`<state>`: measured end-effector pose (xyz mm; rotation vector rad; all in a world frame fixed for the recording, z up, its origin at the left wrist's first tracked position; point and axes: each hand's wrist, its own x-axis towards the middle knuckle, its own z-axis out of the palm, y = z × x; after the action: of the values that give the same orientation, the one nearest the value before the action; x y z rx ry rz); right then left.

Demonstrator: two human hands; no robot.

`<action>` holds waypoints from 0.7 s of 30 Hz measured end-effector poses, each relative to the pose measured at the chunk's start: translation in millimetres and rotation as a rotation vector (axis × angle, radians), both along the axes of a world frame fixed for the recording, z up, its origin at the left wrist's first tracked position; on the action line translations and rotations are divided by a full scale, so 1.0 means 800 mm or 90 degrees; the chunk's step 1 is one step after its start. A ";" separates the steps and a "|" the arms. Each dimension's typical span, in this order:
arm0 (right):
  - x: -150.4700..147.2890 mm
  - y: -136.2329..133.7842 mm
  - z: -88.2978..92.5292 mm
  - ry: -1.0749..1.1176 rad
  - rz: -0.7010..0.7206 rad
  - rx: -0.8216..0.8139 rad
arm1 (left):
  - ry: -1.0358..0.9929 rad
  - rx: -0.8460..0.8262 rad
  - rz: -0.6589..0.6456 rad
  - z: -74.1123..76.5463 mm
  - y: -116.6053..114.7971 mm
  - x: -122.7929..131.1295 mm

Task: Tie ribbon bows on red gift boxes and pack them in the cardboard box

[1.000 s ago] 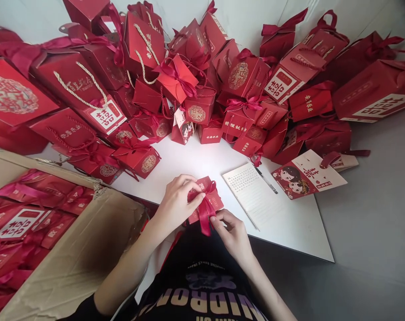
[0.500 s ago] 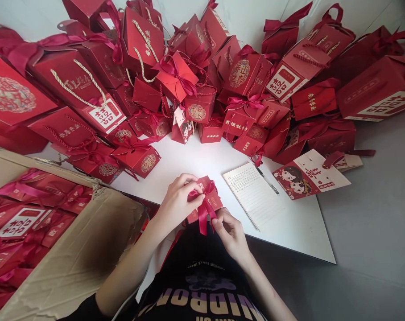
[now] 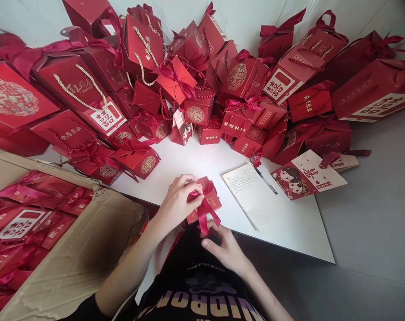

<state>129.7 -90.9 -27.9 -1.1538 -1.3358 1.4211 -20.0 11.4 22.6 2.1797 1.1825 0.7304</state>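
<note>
A small red gift box (image 3: 213, 196) sits at the table's near edge, close against my body. Tied on its top is a dark red satin ribbon (image 3: 207, 211) whose two tails hang toward me. My left hand (image 3: 182, 198) is closed, pinching a loop of this ribbon between thumb and fingers over the box. Below the tails, my right hand (image 3: 224, 245) is open, thumb and fingers apart. Its fingertips lie beside the ribbon ends; whether they touch is hard to tell.
Finished-looking red gift boxes (image 3: 244, 76) crowd the back of the white table (image 3: 175, 162). A notebook (image 3: 245, 191) with a pen (image 3: 266, 180) lies at the right, beside a printed card box (image 3: 306, 176). On the left stands a cardboard carton (image 3: 72, 249) holding more red boxes.
My right hand has let go of the ribbon tail and moved slightly down and left, its fingers spreading. My left hand keeps its pinch. The view has shifted a little.
</note>
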 end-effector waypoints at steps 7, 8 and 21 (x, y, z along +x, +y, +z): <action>-0.039 0.002 0.003 0.019 -0.118 -0.019 | 0.002 0.000 0.004 0.003 -0.001 0.002; -0.041 0.003 0.005 -0.002 -0.109 -0.006 | 0.001 -0.002 0.007 0.002 -0.001 0.003; 0.041 0.029 0.030 -0.152 0.284 -0.093 | -0.036 0.003 -0.016 -0.007 0.004 0.000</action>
<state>162.6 -68.0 -3.6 -1.1970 -1.7628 1.7621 -19.8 14.4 17.3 2.1596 1.1250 0.7797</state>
